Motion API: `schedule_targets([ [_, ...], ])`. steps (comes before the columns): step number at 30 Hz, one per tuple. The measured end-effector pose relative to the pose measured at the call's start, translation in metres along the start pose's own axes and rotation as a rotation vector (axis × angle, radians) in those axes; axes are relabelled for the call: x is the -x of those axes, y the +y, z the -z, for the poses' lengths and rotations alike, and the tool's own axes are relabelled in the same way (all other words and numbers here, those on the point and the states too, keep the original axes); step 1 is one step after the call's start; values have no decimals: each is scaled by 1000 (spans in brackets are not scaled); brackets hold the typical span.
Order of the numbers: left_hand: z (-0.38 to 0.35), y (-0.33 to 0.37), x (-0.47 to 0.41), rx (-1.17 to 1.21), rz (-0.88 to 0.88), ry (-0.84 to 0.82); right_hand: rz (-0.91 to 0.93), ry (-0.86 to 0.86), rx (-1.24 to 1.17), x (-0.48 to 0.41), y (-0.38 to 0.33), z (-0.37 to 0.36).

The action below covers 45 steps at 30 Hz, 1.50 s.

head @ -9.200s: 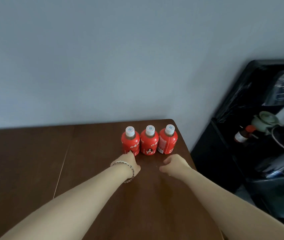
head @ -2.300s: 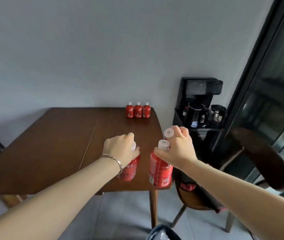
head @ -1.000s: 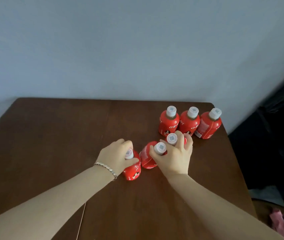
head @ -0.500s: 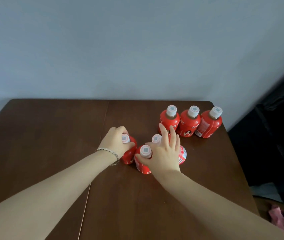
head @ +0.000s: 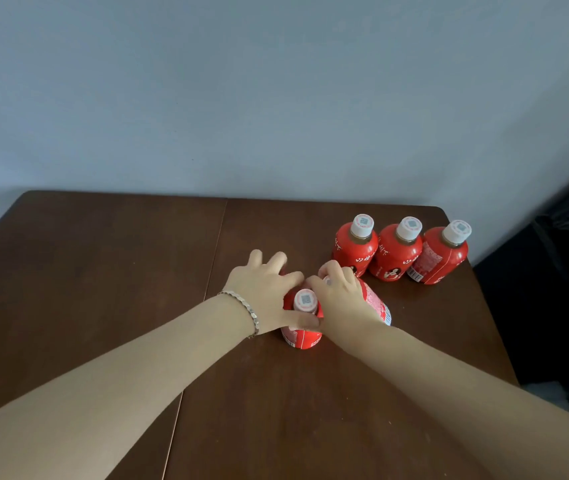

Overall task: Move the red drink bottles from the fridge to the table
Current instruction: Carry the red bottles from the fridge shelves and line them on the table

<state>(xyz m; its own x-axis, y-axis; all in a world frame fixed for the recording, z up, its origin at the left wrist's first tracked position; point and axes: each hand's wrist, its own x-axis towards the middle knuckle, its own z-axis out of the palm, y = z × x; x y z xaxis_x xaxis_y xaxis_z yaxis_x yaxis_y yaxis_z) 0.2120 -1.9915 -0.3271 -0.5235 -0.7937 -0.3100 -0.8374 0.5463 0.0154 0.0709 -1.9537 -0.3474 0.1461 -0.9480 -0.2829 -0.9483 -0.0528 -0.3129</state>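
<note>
Left hand (head: 264, 289) lies over the near bottle (head: 302, 336) on the brown bench (head: 103, 278), fingers (head: 277, 259) spread and fairly straight, thumb across the bottle's shoulder just under its white cap; bracelet (head: 241, 304) on that wrist. Right hand (head: 341, 301) touches the left one, its fingers curled down over the top of a second bottle (head: 374, 303) just beside the near one, that cap mostly hidden. Three more red bottles (head: 397, 254) stand upright in a tight row near the bench's far right corner, by the blue-grey wall (head: 276, 98).
</note>
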Motion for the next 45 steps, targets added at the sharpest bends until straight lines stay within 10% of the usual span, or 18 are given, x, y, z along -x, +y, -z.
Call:
schedule_targets([
  [15,-9,14,2,-108,11,60,-144,-108,-130,34,32,34],
  [20,-3,-5,2,104,-14,-8,95,-94,-49,20,-6,25],
  [45,-16,-36,-87,808,361,328,-86,51,73,-89,19,59],
])
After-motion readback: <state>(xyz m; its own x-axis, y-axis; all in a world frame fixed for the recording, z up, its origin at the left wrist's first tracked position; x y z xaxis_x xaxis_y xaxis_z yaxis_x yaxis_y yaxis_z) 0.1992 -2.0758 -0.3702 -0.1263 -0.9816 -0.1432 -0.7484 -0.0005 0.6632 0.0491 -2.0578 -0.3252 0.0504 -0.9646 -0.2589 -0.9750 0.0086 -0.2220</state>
